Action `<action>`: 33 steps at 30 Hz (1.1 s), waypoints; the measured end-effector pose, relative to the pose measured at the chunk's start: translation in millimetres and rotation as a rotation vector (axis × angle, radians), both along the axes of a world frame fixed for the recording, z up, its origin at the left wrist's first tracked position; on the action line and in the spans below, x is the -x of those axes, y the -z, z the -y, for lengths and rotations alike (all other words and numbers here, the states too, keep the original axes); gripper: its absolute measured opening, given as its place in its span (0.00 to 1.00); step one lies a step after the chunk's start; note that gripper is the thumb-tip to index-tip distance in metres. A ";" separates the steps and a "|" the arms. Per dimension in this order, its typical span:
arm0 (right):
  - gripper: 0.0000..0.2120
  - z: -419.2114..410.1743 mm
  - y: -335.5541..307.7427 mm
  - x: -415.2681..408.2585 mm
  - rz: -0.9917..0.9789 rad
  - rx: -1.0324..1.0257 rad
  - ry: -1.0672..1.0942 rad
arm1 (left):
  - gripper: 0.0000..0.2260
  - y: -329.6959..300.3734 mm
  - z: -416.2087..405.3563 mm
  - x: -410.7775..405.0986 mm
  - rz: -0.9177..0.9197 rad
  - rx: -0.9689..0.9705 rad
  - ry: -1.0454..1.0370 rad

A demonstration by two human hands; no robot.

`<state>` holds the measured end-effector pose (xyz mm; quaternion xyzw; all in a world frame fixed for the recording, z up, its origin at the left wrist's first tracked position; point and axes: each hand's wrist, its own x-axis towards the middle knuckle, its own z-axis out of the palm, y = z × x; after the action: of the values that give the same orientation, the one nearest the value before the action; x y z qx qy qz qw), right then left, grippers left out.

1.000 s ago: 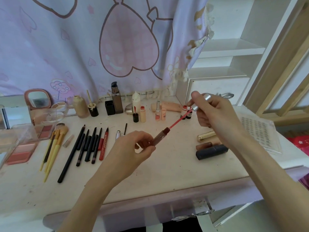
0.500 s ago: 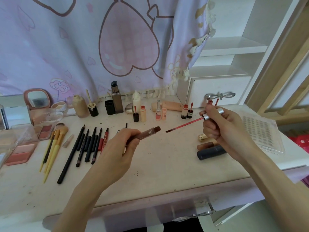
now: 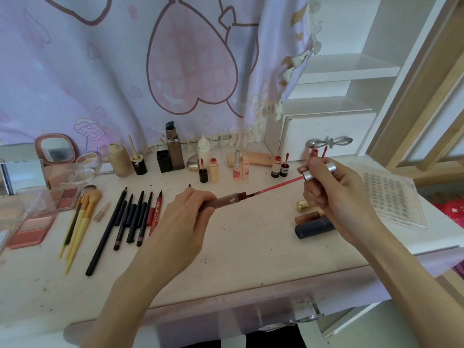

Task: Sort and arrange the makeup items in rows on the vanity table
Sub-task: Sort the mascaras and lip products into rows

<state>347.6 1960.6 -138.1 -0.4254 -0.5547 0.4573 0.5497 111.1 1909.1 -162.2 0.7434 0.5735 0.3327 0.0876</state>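
— Wand [image 3: 281,185] tip is only just inside the neck of the lip gloss tube [image 3: 226,200], mid-frame above the table [image 3: 251,247]. Your left hand [image 3: 185,222] is curled round the tube; your right hand [image 3: 326,187] pinches the silver cap [image 3: 320,171].

— What could go wrong?

— Tilt the wand and you could smear red over the neck or your fingers. Push it crooked and the cap may not seat, so it could leak in the row beside the pencils [image 3: 130,217].
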 end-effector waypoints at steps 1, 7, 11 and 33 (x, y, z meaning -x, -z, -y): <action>0.17 0.1 0.1 -0.3 -0.008 0.003 0.004 | 0.05 0.2 -0.4 0.2 -0.009 -0.001 -0.005; 0.14 0.2 1.2 -1.2 -0.016 0.003 0.007 | 0.07 3.8 -2.1 1.3 -0.047 0.008 -0.015; 0.14 0.3 2.0 -0.8 -0.002 0.006 -0.002 | 0.07 4.0 -1.9 -0.8 -0.038 0.007 -0.005; 0.10 2.0 8.9 2.7 -0.252 0.125 -0.027 | 0.05 13.2 2.9 -3.5 0.202 0.016 -0.144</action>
<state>344.9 1958.6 -147.1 -0.3907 -0.4573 0.5482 0.5811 114.5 1906.1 -175.4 0.6623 0.6163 0.4068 0.1268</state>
